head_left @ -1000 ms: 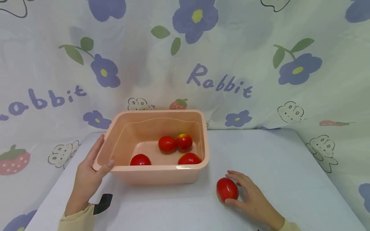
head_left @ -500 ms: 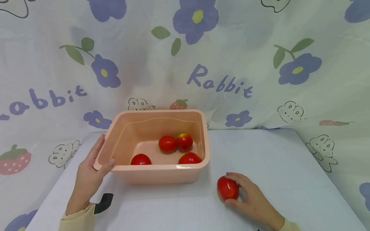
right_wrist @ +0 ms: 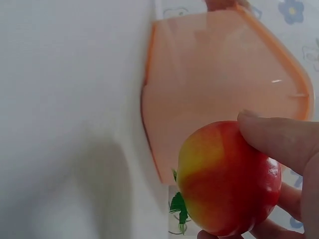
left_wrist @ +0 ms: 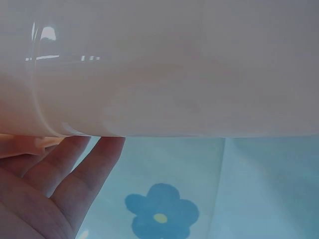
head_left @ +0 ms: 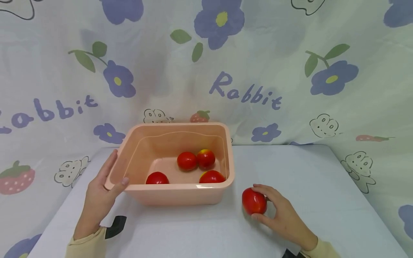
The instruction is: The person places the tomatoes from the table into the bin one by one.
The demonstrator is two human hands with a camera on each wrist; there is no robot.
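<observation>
My left hand [head_left: 98, 197] holds the front left corner of a peach-pink plastic bin [head_left: 177, 195], its thumb on the front rim and its fingers along the left side. In the left wrist view, fingertips [left_wrist: 112, 144] touch the bin's edge. Right of the bin, my right hand [head_left: 284, 216] grips a glossy red-and-yellow fruit [head_left: 254, 201] between thumb and fingers. The right wrist view shows the fruit [right_wrist: 224, 179] raised off the table, with a green tuft beside it; I cannot tell whether the tuft belongs to the fruit. Several similar red fruits [head_left: 186, 161] lie in the bin.
A white-covered table [head_left: 306, 179] carries the bin. Behind it hangs a cloth [head_left: 271, 57] printed with flowers, rabbits and strawberries. The bin's front wall partly hides the two nearest fruits inside. A dark strap [head_left: 116, 227] shows at my left wrist.
My right hand has taken the fruit up from the table a little, moving it slightly away from me. The left hand and the bin stay nearly where they were.
</observation>
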